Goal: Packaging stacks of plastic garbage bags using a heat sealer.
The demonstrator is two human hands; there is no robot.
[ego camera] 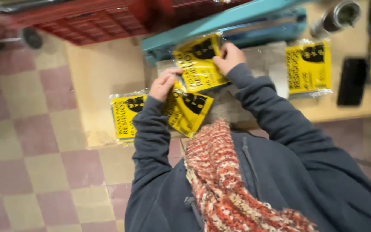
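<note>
— Closest to the lens, what fills the view?
— Dark blue jacket sleeves (275, 111) and a red-and-cream knitted scarf (228, 184), at six o'clock.
— Beyond them?
— The pale worktop (99, 73), with a teal heat sealer (237, 21) at twelve o'clock and a red crate (91, 19) at eleven.
— And the hands?
— The right hand (229, 57) has its fingers closed on the top edge of a yellow packet in clear wrap (198, 64), held tilted just below the sealer. The left hand (164, 83) pinches the packet's lower left corner, fingers curled.
— Other packets?
— One (190, 112) lies under the left wrist, one (124, 115) at nine o'clock, another (309, 66) at two o'clock, beside a black phone (352, 81).
</note>
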